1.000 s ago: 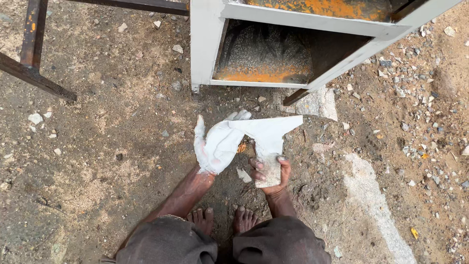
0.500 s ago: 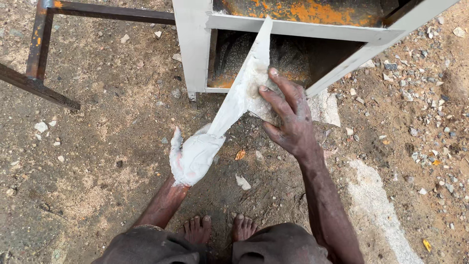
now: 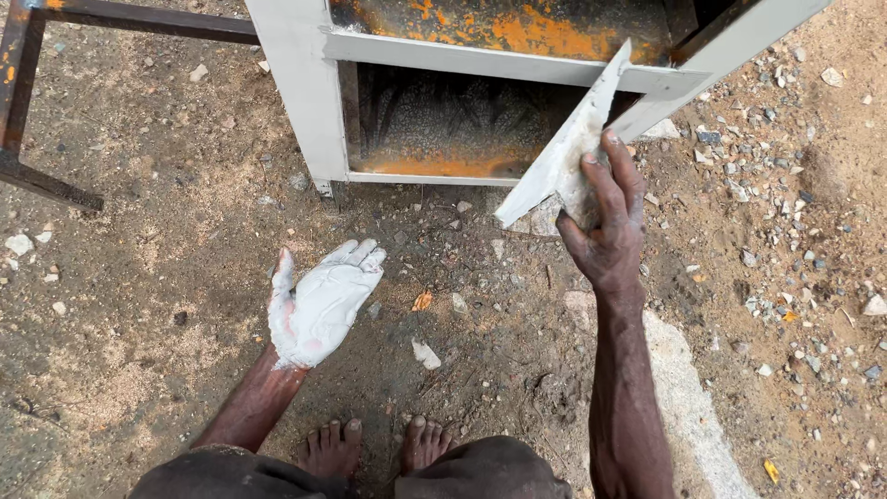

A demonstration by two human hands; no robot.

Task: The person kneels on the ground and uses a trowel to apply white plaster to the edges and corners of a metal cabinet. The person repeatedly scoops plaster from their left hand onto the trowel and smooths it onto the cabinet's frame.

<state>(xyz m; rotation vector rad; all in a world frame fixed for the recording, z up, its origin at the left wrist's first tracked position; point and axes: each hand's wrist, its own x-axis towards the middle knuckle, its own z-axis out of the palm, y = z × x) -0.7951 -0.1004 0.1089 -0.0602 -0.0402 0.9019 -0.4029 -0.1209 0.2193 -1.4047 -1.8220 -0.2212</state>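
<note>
Scraper point(image 3: 564, 152) in right hand point(image 3: 605, 236) (left hand point(image 3: 319, 305) paste-coated)

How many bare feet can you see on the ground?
2. The left foot and the right foot stand side by side on the dirt at the bottom, between the arms; heels are hidden.

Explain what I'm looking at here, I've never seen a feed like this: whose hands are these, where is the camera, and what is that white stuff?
The camera sits on the person's head and looks straight down, so you see their own arms, knees and bare feet at the bottom. The left hand is open, palm up, coated in white paste. The right hand holds a flat white-smeared blade raised against a white-painted metal frame, which has orange rust patches inside. The ground is bare dirt with small stones, and a white lump lies near the feet. A dark rusty bar runs along the top left.
</note>
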